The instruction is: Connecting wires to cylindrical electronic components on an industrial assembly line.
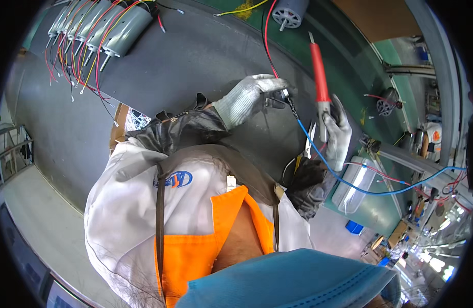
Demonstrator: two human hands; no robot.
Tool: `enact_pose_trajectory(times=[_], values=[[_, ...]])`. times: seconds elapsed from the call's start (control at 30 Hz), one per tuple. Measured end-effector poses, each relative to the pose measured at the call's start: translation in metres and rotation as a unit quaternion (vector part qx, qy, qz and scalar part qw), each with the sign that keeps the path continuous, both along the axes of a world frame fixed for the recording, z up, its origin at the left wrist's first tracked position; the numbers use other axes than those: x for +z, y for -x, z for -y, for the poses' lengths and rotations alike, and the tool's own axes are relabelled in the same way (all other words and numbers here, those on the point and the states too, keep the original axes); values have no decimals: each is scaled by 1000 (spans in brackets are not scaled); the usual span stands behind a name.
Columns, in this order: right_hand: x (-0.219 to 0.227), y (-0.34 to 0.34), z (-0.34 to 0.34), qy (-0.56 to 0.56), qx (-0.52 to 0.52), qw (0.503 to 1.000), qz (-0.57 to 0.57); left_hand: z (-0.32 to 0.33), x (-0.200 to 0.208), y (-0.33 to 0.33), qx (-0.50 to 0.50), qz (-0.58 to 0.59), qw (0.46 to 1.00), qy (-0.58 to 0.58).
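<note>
My left hand, in a pale work glove, is closed with thumb and fingers pinching a small wire connector. Red and black wires run into it from above, and a blue cable leads off from a dark piece just below it. My gloved right hand is wrapped round the lower end of a slim red-handled tool. Its narrow metal tip points up and away; its exact kind is unclear. By my right wrist lies a pointed metal tool, partly hidden by the sleeve.
Several grey cylindrical motors with loose wires lie in a row at the far left of the dark table. Another motor stands at the far edge. A motor part and a clear container sit at the right.
</note>
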State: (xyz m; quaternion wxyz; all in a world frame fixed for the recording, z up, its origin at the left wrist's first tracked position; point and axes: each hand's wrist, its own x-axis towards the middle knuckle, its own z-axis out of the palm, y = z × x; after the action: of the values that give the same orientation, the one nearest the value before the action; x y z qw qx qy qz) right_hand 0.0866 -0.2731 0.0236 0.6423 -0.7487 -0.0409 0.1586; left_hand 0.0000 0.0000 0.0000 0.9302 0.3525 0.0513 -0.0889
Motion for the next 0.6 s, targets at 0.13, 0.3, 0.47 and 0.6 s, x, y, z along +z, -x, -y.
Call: enact_pose_trajectory(times=[0.13, 0.3, 0.47, 0.6], values=[[5, -45, -25, 3, 101, 995, 14, -6, 12, 10, 14, -26, 1000, 0], [-18, -75, -28, 139, 109, 971, 162, -5, -11, -7, 21, 50, 998, -27], [-4, -38, -55, 221, 55, 943, 244, -4, 20, 2, -6, -12, 1000, 25], [-1, -4, 16, 301, -53, 904, 300, -15, -18, -5, 14, 32, 999, 23]])
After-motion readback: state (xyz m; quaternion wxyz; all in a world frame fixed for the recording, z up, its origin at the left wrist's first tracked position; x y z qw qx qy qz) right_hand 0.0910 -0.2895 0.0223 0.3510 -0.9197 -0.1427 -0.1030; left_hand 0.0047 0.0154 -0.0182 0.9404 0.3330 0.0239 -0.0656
